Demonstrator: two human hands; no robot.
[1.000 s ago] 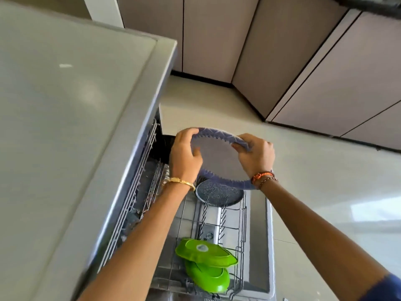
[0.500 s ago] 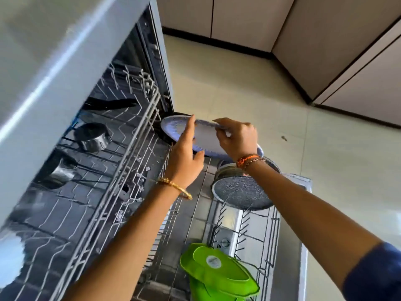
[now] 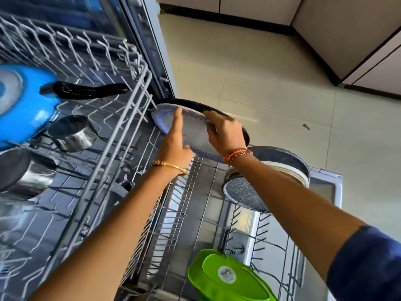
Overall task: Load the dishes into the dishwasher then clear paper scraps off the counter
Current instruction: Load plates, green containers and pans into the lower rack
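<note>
A white plate with a purple patterned rim (image 3: 195, 133) is tilted at the far end of the dishwasher's lower rack (image 3: 195, 213), leaning against a dark pan edge (image 3: 217, 109) behind it. My right hand (image 3: 225, 133) grips the plate's upper rim. My left hand (image 3: 176, 140) lies flat against the plate's face, fingers pointing up. A speckled grey plate (image 3: 243, 194) stands in the rack just right of my right forearm, with another speckled dish (image 3: 280, 159) behind it.
The upper rack (image 3: 93, 118) juts out on the left, holding a blue pot with a black handle (image 3: 28, 105) and steel cups (image 3: 73, 133). Green plastic dishes (image 3: 225, 279) stand at the rack's near end. Tiled floor (image 3: 271, 83) and cabinets (image 3: 347, 29) lie beyond.
The plate has gone down and further back into the lower rack, held by both hands. My head has dropped lower, so the upper rack and its contents fill the left side.
</note>
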